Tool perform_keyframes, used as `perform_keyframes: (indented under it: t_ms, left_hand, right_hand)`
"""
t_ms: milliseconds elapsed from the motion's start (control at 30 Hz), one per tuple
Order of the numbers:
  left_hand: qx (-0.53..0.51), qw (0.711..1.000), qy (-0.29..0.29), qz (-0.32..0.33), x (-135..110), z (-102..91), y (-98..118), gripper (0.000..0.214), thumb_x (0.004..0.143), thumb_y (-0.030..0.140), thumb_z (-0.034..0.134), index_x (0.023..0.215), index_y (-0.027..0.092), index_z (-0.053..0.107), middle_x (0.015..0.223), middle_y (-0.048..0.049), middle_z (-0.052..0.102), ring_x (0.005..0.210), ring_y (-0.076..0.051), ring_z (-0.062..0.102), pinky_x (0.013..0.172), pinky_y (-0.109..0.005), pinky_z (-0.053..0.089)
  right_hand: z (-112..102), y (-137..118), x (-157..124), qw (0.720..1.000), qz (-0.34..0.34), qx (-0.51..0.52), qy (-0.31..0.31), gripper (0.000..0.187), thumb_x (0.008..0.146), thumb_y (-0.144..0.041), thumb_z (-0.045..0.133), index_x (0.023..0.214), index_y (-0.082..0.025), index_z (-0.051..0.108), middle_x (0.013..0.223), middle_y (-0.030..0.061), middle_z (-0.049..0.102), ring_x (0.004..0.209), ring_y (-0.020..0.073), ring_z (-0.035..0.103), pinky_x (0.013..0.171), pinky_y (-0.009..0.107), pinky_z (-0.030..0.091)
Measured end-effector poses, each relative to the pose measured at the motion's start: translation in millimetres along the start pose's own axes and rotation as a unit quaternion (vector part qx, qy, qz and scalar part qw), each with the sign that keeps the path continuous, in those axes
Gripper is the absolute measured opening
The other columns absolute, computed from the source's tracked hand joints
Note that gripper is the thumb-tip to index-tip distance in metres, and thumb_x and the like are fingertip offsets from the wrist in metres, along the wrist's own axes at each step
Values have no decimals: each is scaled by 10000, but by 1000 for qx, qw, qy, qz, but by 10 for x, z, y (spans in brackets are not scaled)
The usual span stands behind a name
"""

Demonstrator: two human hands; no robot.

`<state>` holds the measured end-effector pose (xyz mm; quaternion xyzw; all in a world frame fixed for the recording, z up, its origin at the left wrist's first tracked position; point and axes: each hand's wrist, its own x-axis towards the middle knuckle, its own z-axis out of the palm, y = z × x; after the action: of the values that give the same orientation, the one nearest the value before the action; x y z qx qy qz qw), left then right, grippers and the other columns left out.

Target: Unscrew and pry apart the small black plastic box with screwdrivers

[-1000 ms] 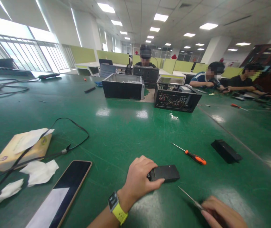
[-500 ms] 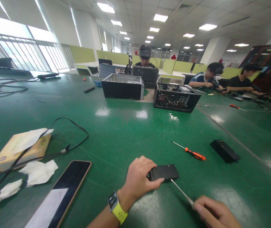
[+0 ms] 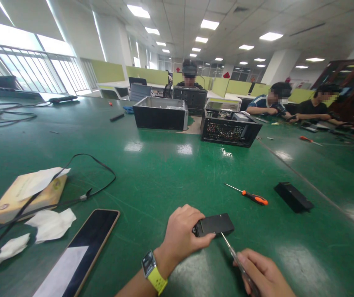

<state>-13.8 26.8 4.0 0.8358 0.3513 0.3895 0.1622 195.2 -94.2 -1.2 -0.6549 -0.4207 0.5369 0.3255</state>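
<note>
My left hand (image 3: 184, 229), with a watch on its wrist, grips the left end of a flat black rectangular case (image 3: 217, 225) just above the green table. Thumb and fingers lie on opposite edges of the case. In my right hand (image 3: 260, 268) is a slim silvery metal tool (image 3: 230, 247), its kind unclear. Its thin tip meets the near edge of the case; whether it is inserted there I cannot tell. Beyond the case lies a screwdriver (image 3: 254, 199) with an orange and black handle. A second black case (image 3: 293, 197) rests to its right.
A phone (image 3: 102, 227), crumpled tissues (image 3: 54, 222), a paper packet (image 3: 8, 194) and a black cable (image 3: 102, 165) lie on the left. Two computer cases (image 3: 161, 117) (image 3: 226, 130) stand farther back. Several people (image 3: 266, 103) sit across the table (image 3: 152, 169).
My right hand has moved left and slightly up, closer to the black case, and the metal tool stands steeper. Its tip has shifted slightly left along the near edge. My left hand is nearly still.
</note>
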Motion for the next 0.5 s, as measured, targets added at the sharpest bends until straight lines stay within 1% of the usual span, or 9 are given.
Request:
perform_keyframes:
  t_ms: [133, 233, 333, 500]
  left_hand:
    - [-4, 1000, -1, -7, -3, 13, -2, 305, 634, 309, 833, 865, 181, 682, 825, -34, 715, 760, -230, 624, 693, -354, 481]
    - [-3, 1000, -4, -18, 0, 9, 7, 308, 629, 309, 835, 862, 185, 677, 819, -33, 707, 762, -228, 621, 691, -347, 487]
    - [1, 1000, -13, -28, 3, -3, 18, 309, 638, 318, 836, 867, 189, 675, 825, -33, 704, 773, -230, 621, 694, -346, 490]
    - [8, 999, -27, -33, -4, -14, 22, 346, 628, 341, 854, 884, 189, 678, 837, -37, 706, 781, -240, 624, 697, -356, 491]
  right_hand:
    - [149, -37, 53, 1000, -7, 24, 14, 615, 764, -786, 495, 796, -179, 588, 496, -69, 445, 365, 49, 322, 347, 169, 221]
    - [206, -76, 68, 1000, -4, 29, 7, 595, 777, -776, 492, 771, -185, 559, 479, -73, 441, 367, 54, 348, 358, 167, 244]
    - [220, -113, 58, 1000, -1, 9, -5, 591, 795, -768, 476, 751, -183, 554, 486, -64, 465, 363, 58, 381, 362, 172, 257]
    - [198, -75, 53, 1000, -8, 11, -5, 612, 794, -775, 464, 807, -175, 584, 471, -67, 466, 375, 79, 418, 396, 188, 314]
